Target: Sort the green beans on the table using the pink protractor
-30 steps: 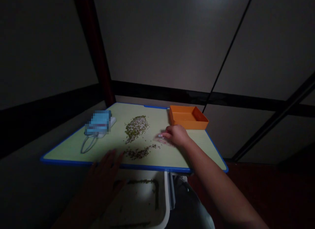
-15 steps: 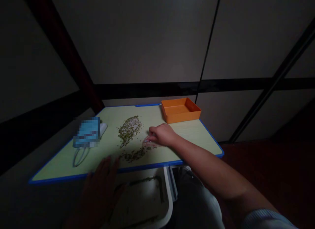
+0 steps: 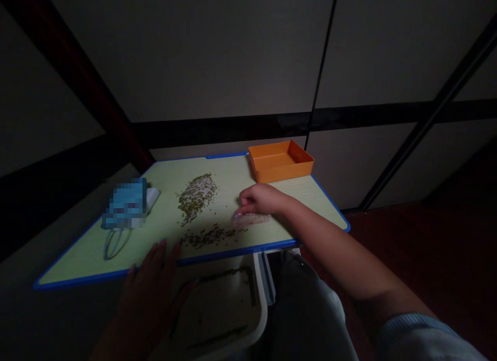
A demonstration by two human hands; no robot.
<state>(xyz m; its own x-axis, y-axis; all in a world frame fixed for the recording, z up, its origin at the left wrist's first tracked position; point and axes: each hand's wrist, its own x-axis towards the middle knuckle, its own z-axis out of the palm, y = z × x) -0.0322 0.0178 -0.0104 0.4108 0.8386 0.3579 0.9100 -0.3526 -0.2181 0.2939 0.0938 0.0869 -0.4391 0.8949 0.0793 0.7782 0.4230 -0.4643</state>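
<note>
My right hand (image 3: 264,199) is closed over a clear, pinkish flat strip (image 3: 254,219), perhaps plastic, held low at the tabletop. Just left of the strip, a row of dark beans or seeds (image 3: 209,236) lies along the near side of the pale yellow-green table (image 3: 295,199). Farther back is a patch of greenish seeds (image 3: 198,192) mixed with whitish grains. My left hand (image 3: 149,286), in shadow, has its fingers spread at the table's blue near edge, left of the dark row, and grips nothing.
An orange open box (image 3: 281,161) stands at the back right. A blue pixelated item (image 3: 126,203) with a loop strap lies at the left. Below the near edge is a white-rimmed tub (image 3: 261,319). Panelled cabinet doors (image 3: 225,55) rise behind the table.
My right hand has shifted slightly right with the strip, away from the dark row. The dark row looks more spread out. My left hand stays spread at the edge. The view has tilted slightly.
</note>
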